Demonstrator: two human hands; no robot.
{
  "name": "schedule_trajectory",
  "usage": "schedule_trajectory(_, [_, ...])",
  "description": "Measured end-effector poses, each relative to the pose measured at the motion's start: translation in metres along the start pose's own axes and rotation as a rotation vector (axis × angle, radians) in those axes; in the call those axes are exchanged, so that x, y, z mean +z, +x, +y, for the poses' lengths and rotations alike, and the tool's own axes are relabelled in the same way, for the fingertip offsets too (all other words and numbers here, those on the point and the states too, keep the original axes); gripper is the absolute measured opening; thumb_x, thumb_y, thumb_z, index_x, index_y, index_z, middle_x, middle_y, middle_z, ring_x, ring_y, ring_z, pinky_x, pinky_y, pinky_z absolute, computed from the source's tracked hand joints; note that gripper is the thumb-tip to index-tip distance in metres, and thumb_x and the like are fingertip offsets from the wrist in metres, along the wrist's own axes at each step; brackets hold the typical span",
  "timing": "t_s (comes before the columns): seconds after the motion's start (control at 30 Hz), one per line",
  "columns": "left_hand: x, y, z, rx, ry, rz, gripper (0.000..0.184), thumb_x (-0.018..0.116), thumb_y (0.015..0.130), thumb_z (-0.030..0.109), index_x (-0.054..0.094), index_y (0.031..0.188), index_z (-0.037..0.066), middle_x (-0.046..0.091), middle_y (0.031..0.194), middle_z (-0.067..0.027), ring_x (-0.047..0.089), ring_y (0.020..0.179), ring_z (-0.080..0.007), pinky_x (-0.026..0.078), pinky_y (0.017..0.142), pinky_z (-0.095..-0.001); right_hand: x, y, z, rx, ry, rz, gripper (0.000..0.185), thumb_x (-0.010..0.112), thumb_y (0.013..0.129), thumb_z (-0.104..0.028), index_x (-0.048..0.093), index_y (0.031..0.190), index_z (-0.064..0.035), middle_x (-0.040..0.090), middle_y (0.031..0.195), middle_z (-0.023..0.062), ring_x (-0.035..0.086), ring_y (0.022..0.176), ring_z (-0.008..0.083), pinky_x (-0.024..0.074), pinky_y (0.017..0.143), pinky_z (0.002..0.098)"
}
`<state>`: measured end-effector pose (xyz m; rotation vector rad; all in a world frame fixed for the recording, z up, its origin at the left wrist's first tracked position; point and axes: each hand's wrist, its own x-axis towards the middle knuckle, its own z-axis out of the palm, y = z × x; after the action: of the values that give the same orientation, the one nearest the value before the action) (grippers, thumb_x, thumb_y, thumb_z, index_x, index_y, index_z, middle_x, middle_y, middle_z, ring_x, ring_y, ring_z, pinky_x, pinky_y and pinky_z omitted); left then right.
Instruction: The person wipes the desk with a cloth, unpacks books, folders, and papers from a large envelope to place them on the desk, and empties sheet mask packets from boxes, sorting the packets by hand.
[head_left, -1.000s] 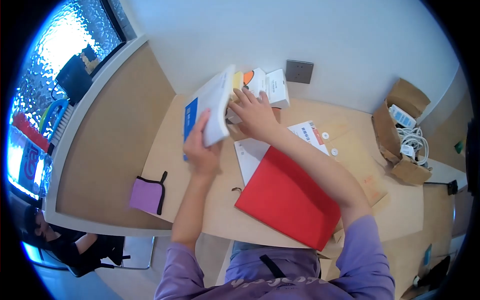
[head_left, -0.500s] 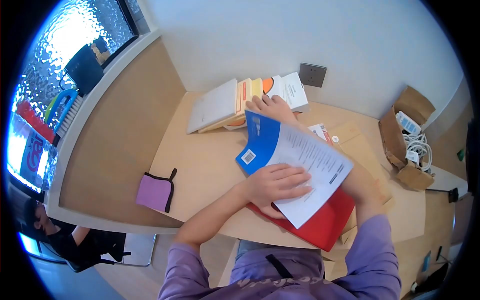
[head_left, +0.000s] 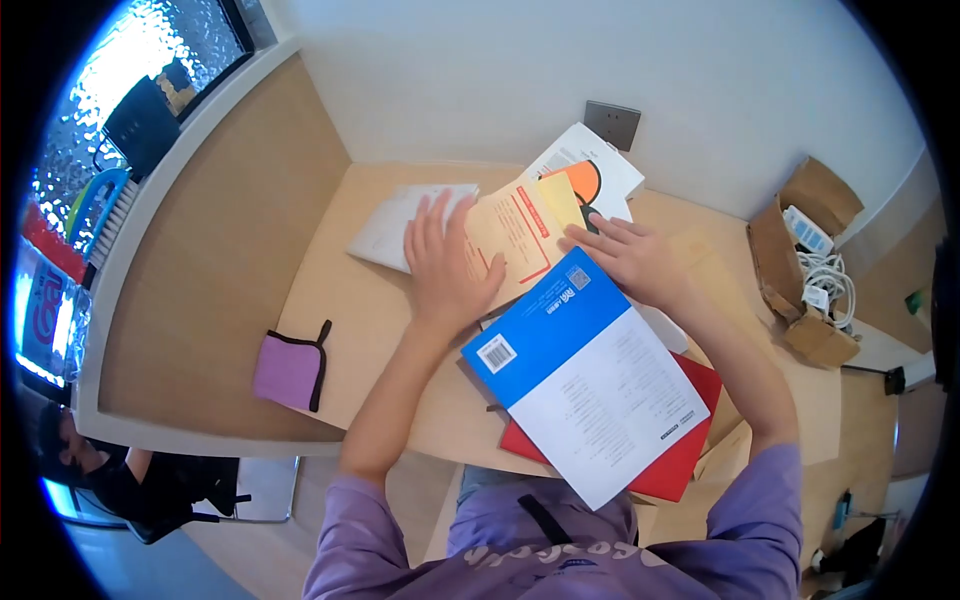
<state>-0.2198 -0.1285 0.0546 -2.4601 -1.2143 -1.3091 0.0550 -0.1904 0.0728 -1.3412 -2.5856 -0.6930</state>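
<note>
My left hand (head_left: 448, 262), fingers spread, lies across a cream printed envelope (head_left: 515, 232) and the edge of a pale grey-white packet (head_left: 375, 228). My right hand (head_left: 632, 262) has its fingers stretched out at the right side of the envelope, near a yellow one (head_left: 565, 200). Behind these lean white printed packages (head_left: 610, 165), one with an orange shape. Nearer to me, a blue-and-white book (head_left: 600, 390) rests with its barcode side up, slanted over a red folder (head_left: 683, 455) that it partly covers.
A purple pouch with black trim (head_left: 288, 370) lies at the left by the wooden partition (head_left: 220, 260). On the right stands an open cardboard box (head_left: 785, 260) holding white cables (head_left: 828, 285). A wall socket (head_left: 612, 124) is behind. A seated person (head_left: 130, 470) shows at lower left.
My left hand has left the book and moved up to the envelopes. The book now lies flatter on the red folder. The envelopes and packages have shifted and fanned out.
</note>
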Motion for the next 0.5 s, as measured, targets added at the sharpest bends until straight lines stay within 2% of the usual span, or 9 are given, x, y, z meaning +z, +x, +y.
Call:
schedule_trajectory(0.03, [0.004,-0.002,-0.001,-0.081,0.092,-0.046,0.064,0.068,0.081,0.033,0.049,0.136,0.007,0.047,0.142,-0.0199,0.038,0.136,-0.0384,0.025,0.112,-0.0570,0.003,-0.007,0.002,0.007,0.019,0.044,0.049,0.059,0.092,-0.031,0.051,0.139,-0.0211,0.050,0.147,-0.0010,0.054,0.129,0.0227,0.0463,0.105,0.0390])
schedule_trajectory(0.13, [0.014,-0.009,-0.008,-0.154,0.122,-0.296,0.071,0.066,0.082,0.046,0.048,0.139,0.008,0.045,0.145,-0.0198,0.036,0.138,-0.0394,0.021,0.113,-0.0603,-0.001,-0.020,0.010,-0.023,-0.023,0.096,0.052,0.065,0.088,-0.027,0.053,0.137,-0.0182,0.051,0.146,0.0004,0.056,0.127,0.0217,0.0474,0.104,0.0378])
schedule_trajectory(0.17, [0.014,-0.011,-0.009,-0.167,0.113,-0.315,0.070,0.065,0.083,0.046,0.048,0.139,0.009,0.045,0.146,-0.0192,0.037,0.138,-0.0394,0.021,0.113,-0.0603,-0.003,-0.024,0.009,-0.040,-0.051,0.098,0.052,0.067,0.087,-0.026,0.053,0.136,-0.0172,0.052,0.145,0.0011,0.056,0.126,0.0214,0.0479,0.104,0.0374])
schedule_trajectory(0.27, [0.010,-0.008,-0.008,-0.189,0.077,-0.348,0.067,0.063,0.084,0.045,0.048,0.139,0.010,0.043,0.148,-0.0174,0.036,0.138,-0.0394,0.021,0.112,-0.0606,-0.002,-0.032,0.002,0.016,0.066,0.198,0.049,0.070,0.086,-0.022,0.057,0.132,-0.0146,0.056,0.140,0.0061,0.061,0.120,0.0217,0.0526,0.096,0.0354])
schedule_trajectory(0.33, [0.012,-0.010,-0.015,-0.196,0.040,-0.345,0.065,0.062,0.085,0.044,0.048,0.139,0.010,0.043,0.149,-0.0161,0.036,0.139,-0.0391,0.021,0.112,-0.0612,-0.007,-0.043,-0.001,0.075,0.198,0.189,0.047,0.071,0.085,-0.020,0.058,0.129,-0.0130,0.059,0.136,0.0090,0.064,0.113,0.0223,0.0552,0.088,0.0348])
schedule_trajectory(0.5, [0.012,-0.012,-0.011,-0.116,0.067,-0.343,0.064,0.054,0.091,0.045,0.043,0.143,0.009,0.039,0.151,-0.0164,0.026,0.144,-0.0365,0.012,0.115,-0.0608,-0.027,-0.068,-0.015,0.068,0.292,0.189,0.042,0.073,0.084,-0.015,0.061,0.124,-0.0100,0.066,0.124,0.0102,0.069,0.100,0.0245,0.0573,0.074,0.0343])
